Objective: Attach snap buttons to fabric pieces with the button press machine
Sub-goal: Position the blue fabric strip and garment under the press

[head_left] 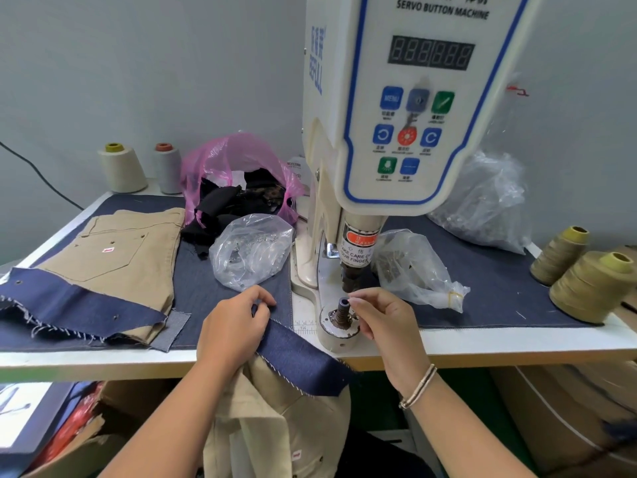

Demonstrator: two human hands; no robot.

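The white servo button machine (406, 108) stands at the table's middle, its dark punch (350, 279) above the round lower die (339, 320). My right hand (382, 319) is beside the die, and its fingertips pinch something small right at the die's post; the piece itself is too small to make out. My left hand (234, 329) grips the edge of a dark blue denim band (303, 360) sewn to a khaki garment (275, 426), which hangs off the table's front edge. Two clear bags of metal snap parts (251, 250) (410, 267) lie on either side of the machine.
A finished khaki and denim piece (103, 270) lies at the left on the denim-covered table (482, 281). A pink bag of black scraps (234, 188) sits behind it. Thread cones stand at the back left (122, 167) and at the right (586, 288). Cardboard boxes (568, 419) sit below.
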